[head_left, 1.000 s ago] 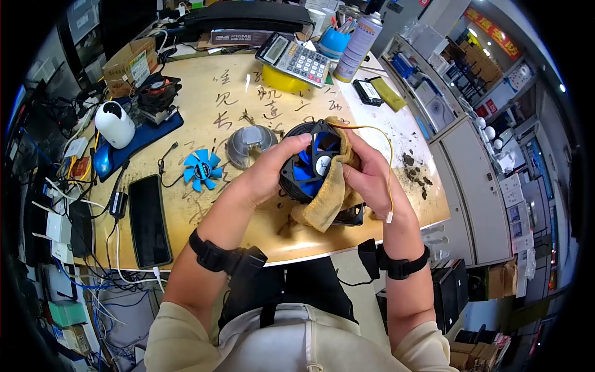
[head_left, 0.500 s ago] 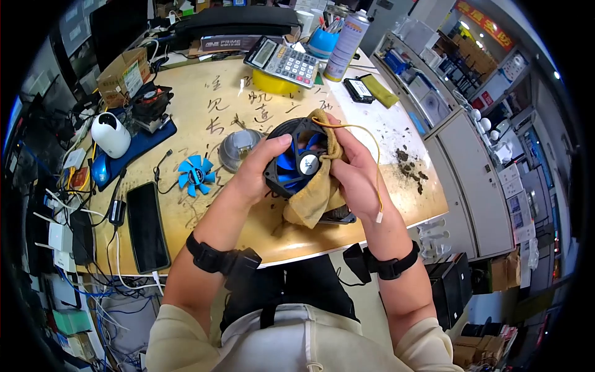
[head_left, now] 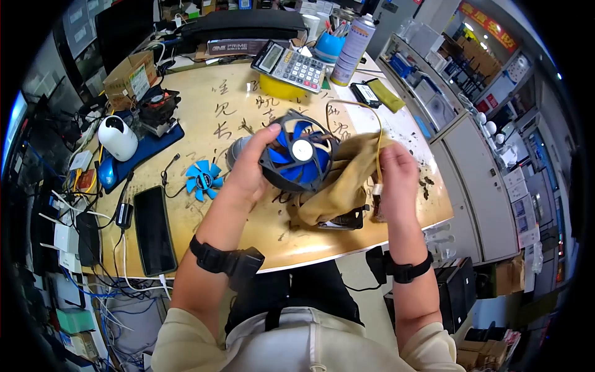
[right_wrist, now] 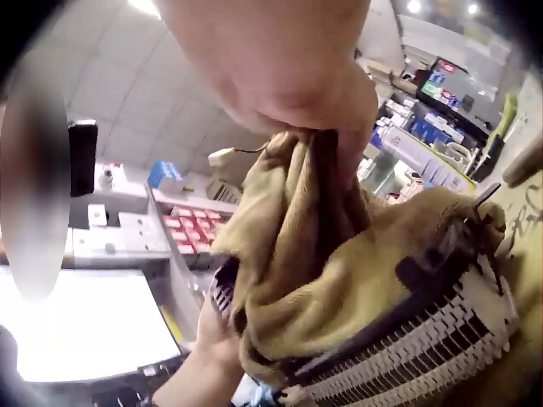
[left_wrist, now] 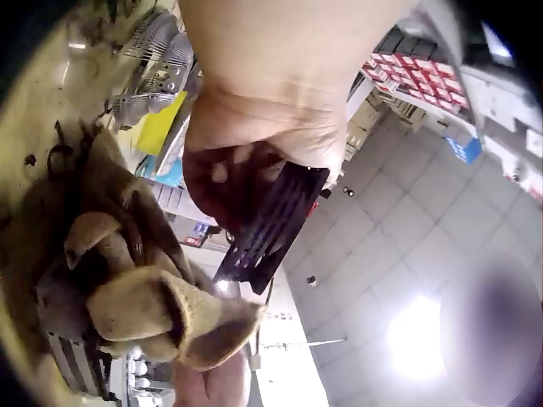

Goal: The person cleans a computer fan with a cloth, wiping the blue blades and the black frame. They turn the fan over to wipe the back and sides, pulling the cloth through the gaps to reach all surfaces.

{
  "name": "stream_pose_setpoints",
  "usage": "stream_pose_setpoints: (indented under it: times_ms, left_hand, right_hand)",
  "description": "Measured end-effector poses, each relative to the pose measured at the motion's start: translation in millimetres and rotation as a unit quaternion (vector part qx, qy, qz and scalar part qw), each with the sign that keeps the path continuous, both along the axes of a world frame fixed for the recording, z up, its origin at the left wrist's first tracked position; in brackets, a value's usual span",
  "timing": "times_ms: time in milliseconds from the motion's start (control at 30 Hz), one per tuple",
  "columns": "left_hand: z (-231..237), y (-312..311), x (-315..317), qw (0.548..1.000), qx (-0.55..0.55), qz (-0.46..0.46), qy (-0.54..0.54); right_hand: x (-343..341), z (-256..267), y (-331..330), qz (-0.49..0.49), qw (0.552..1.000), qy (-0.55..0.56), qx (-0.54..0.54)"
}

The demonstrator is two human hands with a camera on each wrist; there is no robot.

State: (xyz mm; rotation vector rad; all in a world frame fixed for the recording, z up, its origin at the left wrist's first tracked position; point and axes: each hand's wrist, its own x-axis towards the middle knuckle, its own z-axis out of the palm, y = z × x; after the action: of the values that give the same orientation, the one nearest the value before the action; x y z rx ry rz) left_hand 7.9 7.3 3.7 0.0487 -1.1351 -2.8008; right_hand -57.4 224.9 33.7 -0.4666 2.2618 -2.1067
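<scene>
My left hand (head_left: 249, 162) grips a computer cooling fan (head_left: 302, 150) by its left edge, thumb on the black frame. The fan has blue blades and a pale round hub, and is tilted up above the table. To its right, my right hand (head_left: 400, 175) pinches a tan cloth (head_left: 342, 191) at its upper end. Lower folds of the cloth drape over a finned heatsink (right_wrist: 407, 356), largely hidden beneath it. The fan's yellow cable (head_left: 365, 106) loops over to the right and hangs past my right hand, ending in a white connector.
A loose blue fan wheel (head_left: 204, 180) and a phone (head_left: 155, 230) lie to the left. Behind the left hand sits a round metal heatsink (head_left: 237, 152). Farther back are a calculator (head_left: 290, 64) and a spray can (head_left: 354, 49). Dark dirt crumbs (head_left: 426, 185) lie at right.
My right hand has come away from the fan to the right, drawing the cloth off it. The left hand keeps hold of the fan, whose face now shows more fully.
</scene>
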Motion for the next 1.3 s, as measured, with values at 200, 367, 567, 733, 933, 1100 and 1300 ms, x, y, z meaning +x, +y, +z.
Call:
stream_pose_setpoints:
  times_ms: [200,367,567,733,933,1100,1300]
  left_hand:
    - [2.8,0.9,0.1,0.999,-0.013,0.009,0.027]
    - [6.1,6.4,1.3,0.997,-0.062,-0.018,0.052]
    - [-22.4,-1.4,-7.2,0.965,-0.260,0.023,-0.037]
    - [-25.3,2.4,-9.1,0.957,-0.266,0.090,0.069]
    - [-22.6,-4.5,-10.5,0.960,-0.256,0.103,0.041]
    - [-14.0,4.4,-5.6,0.948,-0.304,0.098,0.004]
    - [-11.1,8.4,-2.9,0.945,-0.312,0.090,0.045]
  right_hand:
    - [-34.5,14.9,22.6,-0.098,0.937,-0.124,-0.312]
    - [9.8,37.9,-16.7,0.020,0.969,0.018,-0.245]
    - [32.6,23.7,-79.6,-0.035,0.865,0.451,0.217]
    - [28.3,19.0,-84.6,-0.027,0.877,0.426,0.222]
    - [21.8,16.3,-87.5,0.018,0.842,0.492,0.221]
    - [14.2,5.0,-77.9,0.041,0.848,0.490,0.196]
    - [9.1,-3.3,-62.5,0.098,0.985,0.135,-0.032]
